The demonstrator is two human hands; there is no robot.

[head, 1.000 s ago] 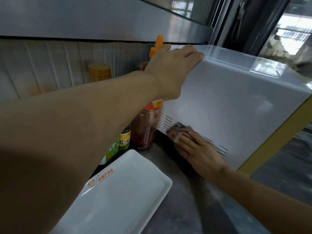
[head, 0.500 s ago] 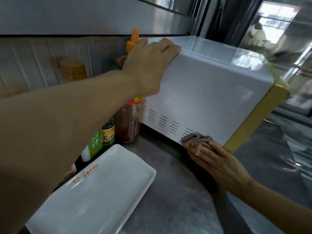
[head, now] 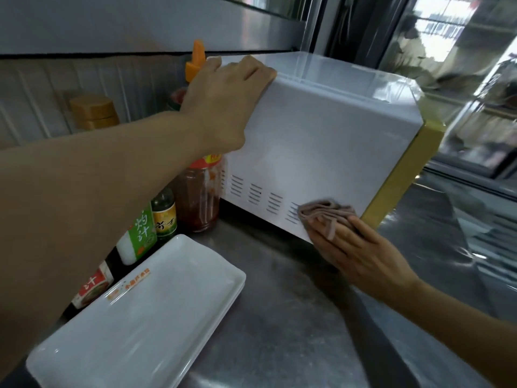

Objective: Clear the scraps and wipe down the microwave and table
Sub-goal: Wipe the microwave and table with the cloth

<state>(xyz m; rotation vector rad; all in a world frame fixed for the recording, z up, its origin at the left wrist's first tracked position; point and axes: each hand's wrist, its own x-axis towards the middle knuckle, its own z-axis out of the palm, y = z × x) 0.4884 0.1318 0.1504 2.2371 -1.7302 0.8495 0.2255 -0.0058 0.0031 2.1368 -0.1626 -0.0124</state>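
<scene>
Two bare hands work on a white microwave (head: 321,152) that stands on a steel tabletop (head: 279,317), toward its far right part, with its side panel facing the viewer and a yellow front edge to the right. A row of vent slots runs along the bottom of that side panel.

Crowded against the microwave's left rear corner is a cluster of condiments along the tabletop's far left edge: a jar of red sauce (head: 198,200) just beside the panel, an orange-capped squeeze bottle (head: 195,61) behind it, a small dark bottle with a yellow label (head: 165,217), a green-and-white labelled bottle (head: 140,233), a red-labelled bottle (head: 92,287) and a jar with a wooden lid (head: 93,110) by the ribbed wall. A stack of white rectangular trays (head: 140,317) lies at the near left of the tabletop, angled, touching none of the bottles that can be seen.

The left hand (head: 223,105) reaches across from the left, its forearm hiding part of the bottles. Its palm lies flat on the upper left of the side panel and its fingers curl over the top edge, gripping the microwave.

The right hand (head: 358,247) comes in from the lower right, low near the tabletop. Its straight fingers press a crumpled pinkish-brown cloth (head: 324,214) flat against the bottom right of the side panel, over the last vent slots, next to the yellow edge.
</scene>
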